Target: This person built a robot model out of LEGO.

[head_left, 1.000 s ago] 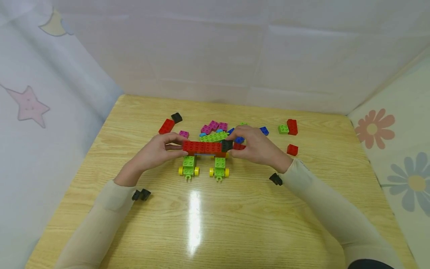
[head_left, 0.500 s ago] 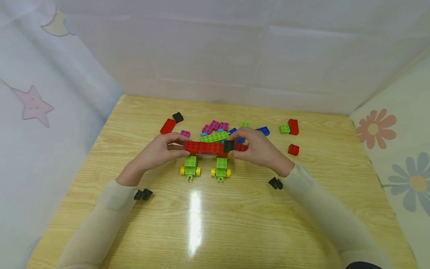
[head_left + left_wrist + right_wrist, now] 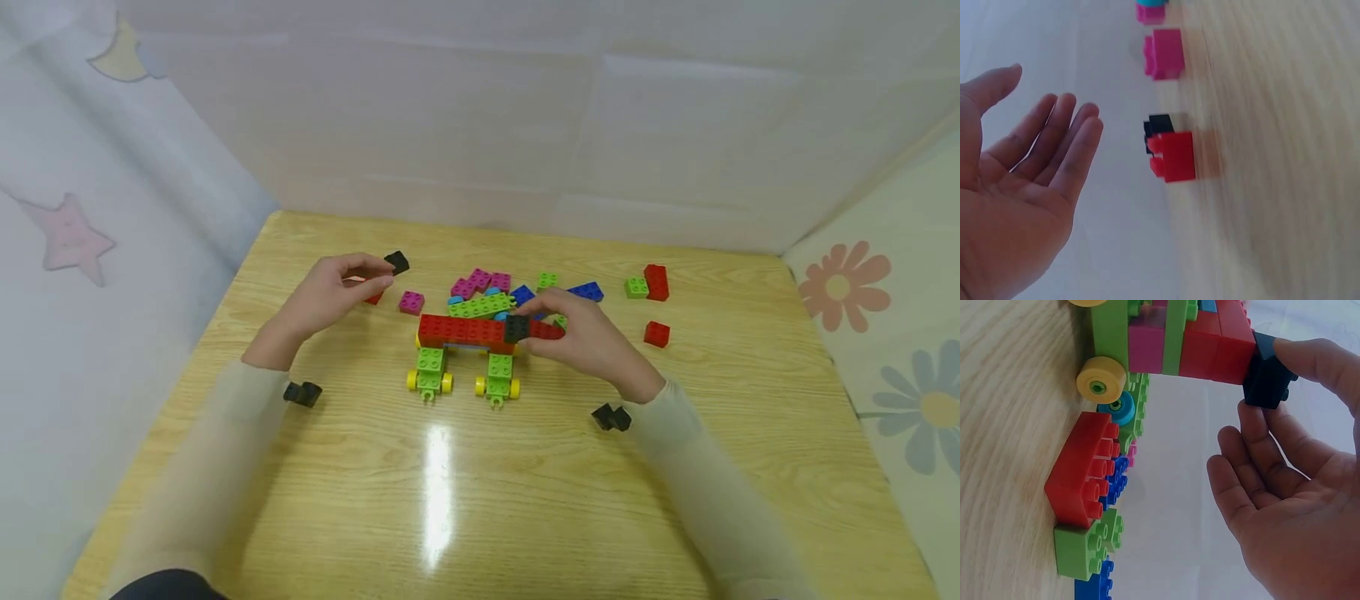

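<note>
A toy brick build with a row of red bricks (image 3: 461, 331) on top stands on green wheel bases (image 3: 430, 371) with yellow wheels. At its right end, my right hand (image 3: 585, 337) pinches a black brick (image 3: 1266, 374) between thumb and fingertips. In the right wrist view that brick sits against the end of the red bricks. My left hand (image 3: 322, 296) holds nothing, its fingers slightly bent. It hovers by a loose red brick (image 3: 1179, 156) and a black brick (image 3: 397, 262), apart from both in the left wrist view. In the head view the fingers partly hide that red brick.
Behind the build lie a long green piece (image 3: 480, 306) with blue wheels, pink bricks (image 3: 411, 302) and blue bricks (image 3: 587, 291). Further right are a green brick (image 3: 636, 287) and red bricks (image 3: 657, 334). Dark objects (image 3: 303, 394) show beside each wrist.
My left hand has let go of the build's left end and moved left and away from me, over to the loose red brick. The right hand keeps its pinch on the black brick.
</note>
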